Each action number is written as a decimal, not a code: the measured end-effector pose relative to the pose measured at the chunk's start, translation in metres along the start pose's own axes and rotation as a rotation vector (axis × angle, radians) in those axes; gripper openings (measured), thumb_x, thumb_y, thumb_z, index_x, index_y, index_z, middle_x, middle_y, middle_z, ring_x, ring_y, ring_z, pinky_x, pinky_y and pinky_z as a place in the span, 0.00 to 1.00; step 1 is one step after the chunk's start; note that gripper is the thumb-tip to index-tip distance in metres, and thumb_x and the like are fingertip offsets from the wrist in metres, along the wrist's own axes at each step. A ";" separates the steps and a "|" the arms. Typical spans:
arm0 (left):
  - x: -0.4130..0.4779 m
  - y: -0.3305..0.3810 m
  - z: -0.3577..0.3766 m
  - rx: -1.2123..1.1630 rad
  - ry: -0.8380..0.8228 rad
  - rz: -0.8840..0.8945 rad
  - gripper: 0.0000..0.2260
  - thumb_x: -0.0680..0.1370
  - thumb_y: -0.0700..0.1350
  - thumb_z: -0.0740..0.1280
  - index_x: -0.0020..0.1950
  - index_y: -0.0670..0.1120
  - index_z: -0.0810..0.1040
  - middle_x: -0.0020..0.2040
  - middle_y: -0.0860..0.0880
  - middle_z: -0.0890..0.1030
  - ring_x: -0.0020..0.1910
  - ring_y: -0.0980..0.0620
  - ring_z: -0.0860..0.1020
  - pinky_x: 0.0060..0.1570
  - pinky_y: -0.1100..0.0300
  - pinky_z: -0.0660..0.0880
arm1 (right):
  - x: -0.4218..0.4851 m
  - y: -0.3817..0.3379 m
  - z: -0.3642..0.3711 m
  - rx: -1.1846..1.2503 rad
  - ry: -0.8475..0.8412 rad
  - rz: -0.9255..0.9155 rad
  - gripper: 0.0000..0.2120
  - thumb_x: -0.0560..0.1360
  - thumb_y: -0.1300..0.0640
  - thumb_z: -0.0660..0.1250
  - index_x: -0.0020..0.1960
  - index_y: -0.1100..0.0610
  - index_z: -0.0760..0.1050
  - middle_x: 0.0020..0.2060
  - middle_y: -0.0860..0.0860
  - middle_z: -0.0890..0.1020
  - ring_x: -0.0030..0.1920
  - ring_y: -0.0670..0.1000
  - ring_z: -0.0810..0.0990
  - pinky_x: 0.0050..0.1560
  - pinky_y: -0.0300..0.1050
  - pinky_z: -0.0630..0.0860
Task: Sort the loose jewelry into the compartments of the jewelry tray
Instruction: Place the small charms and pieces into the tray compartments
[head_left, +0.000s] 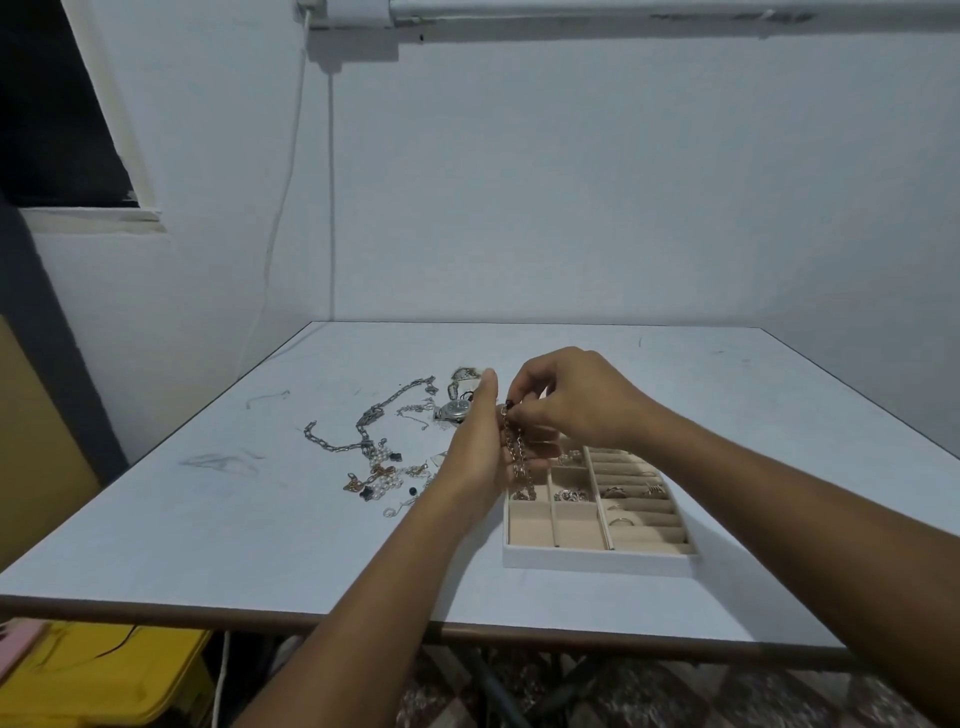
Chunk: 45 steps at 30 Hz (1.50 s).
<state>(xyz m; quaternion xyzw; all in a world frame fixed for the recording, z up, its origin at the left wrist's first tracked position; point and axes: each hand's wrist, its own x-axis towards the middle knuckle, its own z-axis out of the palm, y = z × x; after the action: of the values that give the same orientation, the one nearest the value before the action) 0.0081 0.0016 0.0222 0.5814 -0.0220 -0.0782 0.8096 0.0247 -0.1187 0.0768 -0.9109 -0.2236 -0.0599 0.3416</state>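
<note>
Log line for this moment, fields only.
phase: placing chain | right hand: pinches chain top | left hand: beside chain, grip unclear | chain end: at jewelry tray left column | loose jewelry: left of tray
</note>
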 end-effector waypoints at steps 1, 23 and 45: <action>0.002 0.000 0.000 -0.008 0.006 0.007 0.34 0.81 0.63 0.48 0.55 0.34 0.76 0.33 0.42 0.78 0.30 0.48 0.78 0.31 0.58 0.76 | 0.000 0.001 0.001 -0.007 0.008 -0.001 0.02 0.70 0.57 0.72 0.40 0.51 0.81 0.35 0.47 0.83 0.32 0.44 0.76 0.35 0.37 0.73; -0.008 -0.014 -0.002 0.430 0.251 0.281 0.08 0.78 0.44 0.63 0.42 0.44 0.79 0.43 0.43 0.83 0.40 0.48 0.81 0.34 0.57 0.79 | -0.040 0.025 0.010 -0.043 -0.131 0.065 0.06 0.70 0.58 0.69 0.37 0.50 0.83 0.32 0.42 0.82 0.32 0.36 0.76 0.33 0.28 0.68; -0.020 0.011 -0.072 0.633 0.443 0.350 0.07 0.77 0.41 0.64 0.44 0.50 0.80 0.43 0.53 0.84 0.47 0.57 0.82 0.55 0.50 0.77 | -0.018 0.024 0.034 -0.256 -0.226 0.092 0.02 0.69 0.52 0.74 0.40 0.50 0.82 0.33 0.43 0.80 0.40 0.49 0.80 0.43 0.44 0.77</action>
<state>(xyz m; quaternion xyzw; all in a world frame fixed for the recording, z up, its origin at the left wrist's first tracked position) -0.0018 0.0761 0.0106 0.7916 0.0313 0.1980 0.5772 0.0181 -0.1194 0.0318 -0.9572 -0.2092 0.0307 0.1977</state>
